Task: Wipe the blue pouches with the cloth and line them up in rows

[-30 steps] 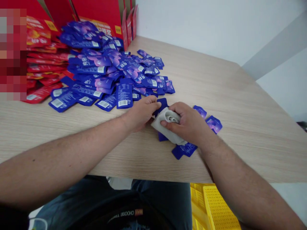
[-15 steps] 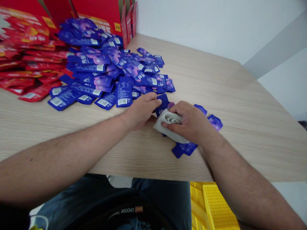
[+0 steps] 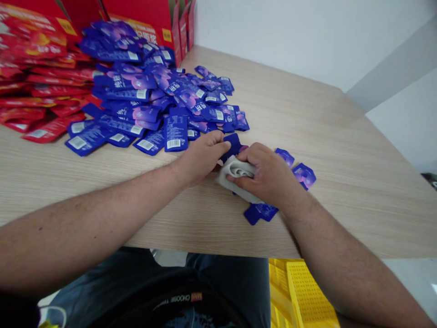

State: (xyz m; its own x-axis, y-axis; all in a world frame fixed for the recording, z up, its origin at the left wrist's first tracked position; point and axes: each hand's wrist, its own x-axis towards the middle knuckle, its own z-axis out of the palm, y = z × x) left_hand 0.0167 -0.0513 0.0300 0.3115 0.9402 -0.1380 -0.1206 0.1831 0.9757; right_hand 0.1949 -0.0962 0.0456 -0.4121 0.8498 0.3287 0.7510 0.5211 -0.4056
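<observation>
Between thumb and fingers, my left hand (image 3: 207, 155) pinches the edge of a blue pouch (image 3: 232, 145). My right hand (image 3: 268, 173) is closed around a folded whitish cloth (image 3: 235, 180), which is pressed against that pouch and covers much of it. Part of the pouch's print is hidden under the cloth and fingers. Another blue pouch (image 3: 261, 213) lies on the table just below the cloth. Two more, one a blue-purple pouch (image 3: 305, 176), rest beyond my right wrist.
A heap of blue pouches (image 3: 150, 95) spreads over the table's (image 3: 307, 118) far left side, beside a pile of red pouches (image 3: 51, 91). Red boxes (image 3: 143, 23) stand behind them. Below the table edge is a yellow perforated crate (image 3: 310, 291).
My right hand and the cloth have shifted slightly to the left over the pouch. The left hand keeps its hold in about the same place.
</observation>
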